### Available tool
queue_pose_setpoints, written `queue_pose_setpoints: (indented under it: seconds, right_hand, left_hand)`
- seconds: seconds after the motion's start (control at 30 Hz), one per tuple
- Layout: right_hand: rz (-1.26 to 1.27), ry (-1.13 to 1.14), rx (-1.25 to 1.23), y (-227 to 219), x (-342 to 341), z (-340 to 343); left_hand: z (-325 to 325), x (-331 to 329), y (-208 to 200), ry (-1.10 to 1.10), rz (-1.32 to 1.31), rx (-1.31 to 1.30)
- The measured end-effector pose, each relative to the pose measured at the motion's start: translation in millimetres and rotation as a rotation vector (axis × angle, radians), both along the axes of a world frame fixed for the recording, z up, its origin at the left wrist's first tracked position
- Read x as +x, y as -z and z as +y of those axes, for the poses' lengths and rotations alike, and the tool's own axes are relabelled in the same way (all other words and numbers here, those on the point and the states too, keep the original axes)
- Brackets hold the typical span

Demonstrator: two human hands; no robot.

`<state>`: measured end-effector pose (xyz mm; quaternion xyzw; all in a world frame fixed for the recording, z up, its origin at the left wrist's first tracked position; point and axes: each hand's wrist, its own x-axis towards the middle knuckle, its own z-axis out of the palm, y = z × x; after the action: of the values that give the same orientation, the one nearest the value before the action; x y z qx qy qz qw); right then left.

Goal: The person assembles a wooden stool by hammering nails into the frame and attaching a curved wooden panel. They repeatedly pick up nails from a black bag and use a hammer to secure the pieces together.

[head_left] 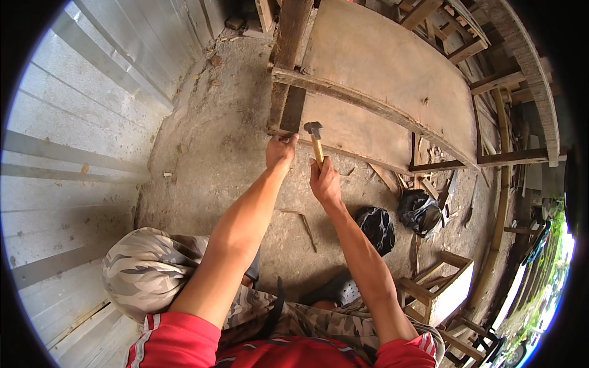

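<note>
As the head view looks down, the right hand (326, 181) is closed around the handle of a wooden-handled hammer (317, 146), whose dark metal head points away from the body. That grip probably leaves enough handle free for a short, controlled swing. The hammer head is near the lower rail (362, 157) of a plywood-panelled wooden frame (374, 105) but looks apart from it.

Just left of it, the left hand (281, 151) has its thumb and fingers drawn close together at the end of that rail, by the frame's near left corner, presumably to steady something there; whether it pinches a nail is too small to tell. The frame lies ahead of the person, whose crouch in camouflage trousers (147, 267) likely suits work this low. Two black plastic bags, one nearer (375, 230) and one farther (419, 211), sit on the concrete floor (215, 159) to the right, seemingly clear of both arms.
</note>
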<state>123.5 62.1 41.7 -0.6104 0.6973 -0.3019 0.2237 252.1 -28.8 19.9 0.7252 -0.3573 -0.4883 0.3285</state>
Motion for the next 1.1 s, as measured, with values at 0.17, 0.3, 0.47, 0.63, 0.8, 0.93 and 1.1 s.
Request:
queue_pose_setpoints:
  seconds: [0.17,0.3,0.47,0.63,0.8,0.93,1.1]
  right_hand:
    - [-0.019,0.021,0.081,-1,2,-1]
    - [0.032,0.055,0.112,19,-13,-4]
    - [-0.031,0.05,0.055,-5,-7,-9]
    - [-0.067,0.026,-0.102,-25,5,-5]
    - [0.022,0.012,0.065,6,-5,-7]
    - [-0.035,0.025,0.034,-38,7,-11]
    - [-0.014,0.023,-0.017,-17,3,0]
  left_hand:
    - [3,-2,6,-0.03,0.048,-0.058]
    - [10,2,13,-0.031,-0.032,-0.078]
    - [0,26,22,-0.112,-0.569,-0.469]
    - [-14,33,8,0.161,-0.35,-0.524]
    - [-13,22,1,0.105,-0.448,-0.517]
    - [-12,34,2,0.122,-0.432,-0.518]
    - [-12,26,-5,0.103,-0.451,-0.52]
